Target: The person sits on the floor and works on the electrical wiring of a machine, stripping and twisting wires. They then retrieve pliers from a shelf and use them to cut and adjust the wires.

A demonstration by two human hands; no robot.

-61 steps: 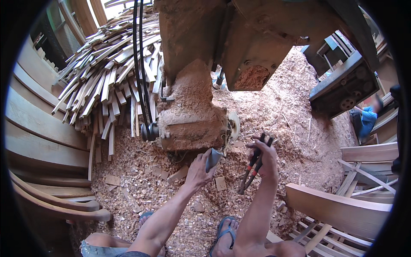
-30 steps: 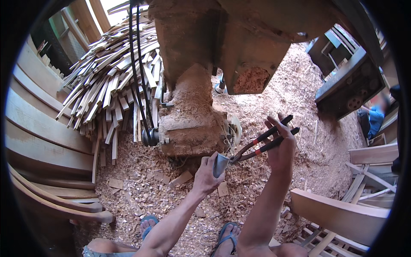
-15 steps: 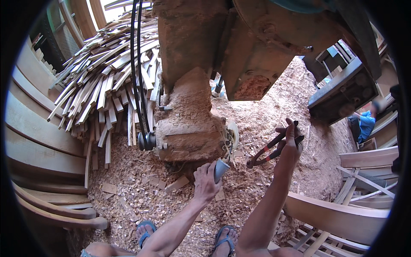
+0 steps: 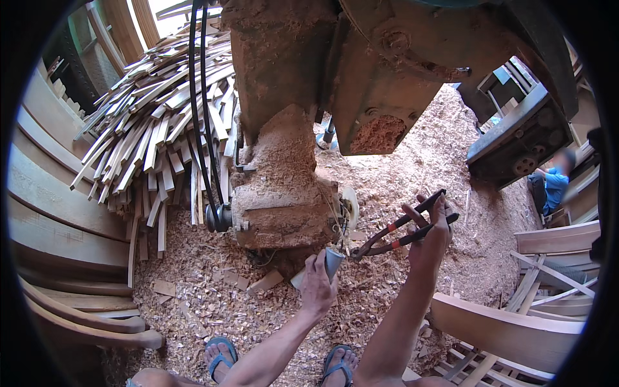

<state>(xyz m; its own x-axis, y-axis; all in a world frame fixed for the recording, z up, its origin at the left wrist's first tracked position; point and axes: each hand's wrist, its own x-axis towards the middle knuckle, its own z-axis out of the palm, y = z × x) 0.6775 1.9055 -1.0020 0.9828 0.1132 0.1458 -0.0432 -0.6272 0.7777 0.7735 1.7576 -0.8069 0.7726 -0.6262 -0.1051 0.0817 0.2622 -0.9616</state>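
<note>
A grey cylinder (image 4: 333, 260), open or capped at its end (I cannot tell which), is in the grip of my left hand (image 4: 316, 285), just below the dust-covered motor (image 4: 284, 216). My right hand (image 4: 433, 231) is closed around pincers (image 4: 401, 233) with black handles and red bands. Their handles are spread apart. The jaws point left and sit just beside the cylinder's upper end; whether they touch it is unclear. Thin loose wires (image 4: 338, 222) hang at the motor's right end, near a pale round disc (image 4: 350, 208).
Two black belts (image 4: 202, 116) run up from the motor's pulley. A big machine body (image 4: 284, 58) overhangs it. Thin wood strips (image 4: 155, 122) are heaped at left, curved boards (image 4: 64, 193) beside them. Wood shavings (image 4: 213, 297) cover the floor. A person in blue (image 4: 553, 187) sits far right.
The pincers have moved left and their handles have spread wider, bringing the jaws close to the cylinder. My left hand has shifted slightly down and turned with the cylinder.
</note>
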